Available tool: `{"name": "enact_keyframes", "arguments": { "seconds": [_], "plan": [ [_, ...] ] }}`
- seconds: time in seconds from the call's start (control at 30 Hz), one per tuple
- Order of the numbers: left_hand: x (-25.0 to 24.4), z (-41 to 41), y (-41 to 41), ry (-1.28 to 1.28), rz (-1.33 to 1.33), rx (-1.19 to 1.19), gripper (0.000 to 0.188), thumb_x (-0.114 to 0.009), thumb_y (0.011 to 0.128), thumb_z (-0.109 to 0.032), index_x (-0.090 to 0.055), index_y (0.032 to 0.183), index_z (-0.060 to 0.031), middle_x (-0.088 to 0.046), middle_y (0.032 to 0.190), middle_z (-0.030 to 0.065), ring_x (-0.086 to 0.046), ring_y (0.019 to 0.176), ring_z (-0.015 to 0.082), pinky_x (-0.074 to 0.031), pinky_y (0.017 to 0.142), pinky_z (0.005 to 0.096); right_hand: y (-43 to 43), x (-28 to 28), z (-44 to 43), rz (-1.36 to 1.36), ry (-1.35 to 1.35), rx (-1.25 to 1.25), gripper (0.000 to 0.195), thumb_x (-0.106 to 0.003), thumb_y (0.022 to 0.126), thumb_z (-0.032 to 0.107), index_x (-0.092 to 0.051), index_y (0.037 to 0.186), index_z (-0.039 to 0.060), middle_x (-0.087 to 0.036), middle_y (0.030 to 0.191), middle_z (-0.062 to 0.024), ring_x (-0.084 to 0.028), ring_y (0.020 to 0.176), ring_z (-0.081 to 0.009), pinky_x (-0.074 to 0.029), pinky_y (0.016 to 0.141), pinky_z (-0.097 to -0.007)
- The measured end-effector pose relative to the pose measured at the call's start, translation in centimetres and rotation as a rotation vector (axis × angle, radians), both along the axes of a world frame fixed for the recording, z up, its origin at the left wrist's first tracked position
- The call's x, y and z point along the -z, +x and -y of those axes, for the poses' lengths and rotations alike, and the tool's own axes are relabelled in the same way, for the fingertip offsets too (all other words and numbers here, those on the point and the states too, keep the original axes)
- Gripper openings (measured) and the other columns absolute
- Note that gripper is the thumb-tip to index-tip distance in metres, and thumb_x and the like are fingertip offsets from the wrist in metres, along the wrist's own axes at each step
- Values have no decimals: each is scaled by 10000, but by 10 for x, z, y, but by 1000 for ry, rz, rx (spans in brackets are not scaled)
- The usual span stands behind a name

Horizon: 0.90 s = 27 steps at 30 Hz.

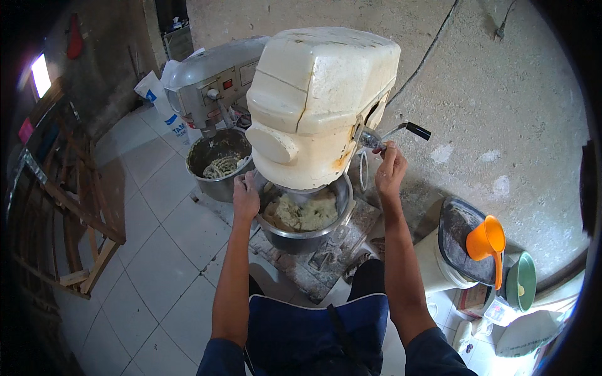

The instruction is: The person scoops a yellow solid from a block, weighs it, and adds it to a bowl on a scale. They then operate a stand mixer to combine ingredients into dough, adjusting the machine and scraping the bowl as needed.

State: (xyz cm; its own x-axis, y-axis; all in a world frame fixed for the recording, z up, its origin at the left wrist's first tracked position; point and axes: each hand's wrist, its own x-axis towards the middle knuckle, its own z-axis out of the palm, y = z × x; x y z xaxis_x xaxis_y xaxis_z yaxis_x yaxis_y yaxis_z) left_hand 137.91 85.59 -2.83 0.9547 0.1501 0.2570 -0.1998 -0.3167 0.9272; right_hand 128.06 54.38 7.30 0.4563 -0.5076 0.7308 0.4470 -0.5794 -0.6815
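Note:
A cream-coloured stand mixer (324,103) with rust streaks stands before me, its head over a metal bowl (294,239). Pale, lumpy dough (305,211) lies in the bowl. My left hand (246,195) is closed on the bowl's left rim. With my fingertips, my right hand (391,169) holds the end of a grey lever (371,138) on the mixer's right side, below a crank with a black handle (417,131). The mixer's attachment is mostly hidden under the head.
A grey mixer (211,80) with its own metal bowl (216,188) stands at the left. Farther left is a wooden rack (75,207). At the right, a white bucket (430,263) bears a dark tray (454,235) with an orange dipper (487,239); a green basin (522,282) is beside it.

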Motion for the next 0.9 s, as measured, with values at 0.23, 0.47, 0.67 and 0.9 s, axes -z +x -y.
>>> {"name": "enact_keyframes", "arguments": {
  "seconds": [0.23,0.47,0.67,0.9],
  "plan": [
    [-6,0,-6,10,-43,-33,473,-446,1022,-406,-528,1213,19,-637,1146,276,-606,1105,411,-452,938,462,2,6,-1,4,137,-56,452,-405,1041,277,-616,768,-15,-517,718,-24,-444,692,-129,-361,642,-311],
    [-12,-2,-11,-12,-118,-19,451,-433,1022,-403,-513,1220,-5,-642,1117,291,-606,1081,453,-452,922,487,7,17,9,26,63,14,513,-417,1042,339,-617,759,-39,-464,653,-3,-385,629,-105,-314,574,-312],
    [-15,-3,-12,-26,-143,-12,464,-436,1017,-416,-506,1230,-10,-644,1106,295,-610,1063,460,-454,914,491,9,12,4,33,80,15,520,-423,1045,333,-621,755,-51,-478,649,-4,-367,612,-87,-280,556,-295],
    [-20,0,-14,-34,-152,-8,489,-445,1017,-423,-515,1201,25,-646,1108,277,-619,1071,410,-452,929,447,8,15,10,33,113,-34,511,-420,1049,336,-623,784,-51,-479,661,3,-360,621,-75,-263,551,-284]
  ]
}}
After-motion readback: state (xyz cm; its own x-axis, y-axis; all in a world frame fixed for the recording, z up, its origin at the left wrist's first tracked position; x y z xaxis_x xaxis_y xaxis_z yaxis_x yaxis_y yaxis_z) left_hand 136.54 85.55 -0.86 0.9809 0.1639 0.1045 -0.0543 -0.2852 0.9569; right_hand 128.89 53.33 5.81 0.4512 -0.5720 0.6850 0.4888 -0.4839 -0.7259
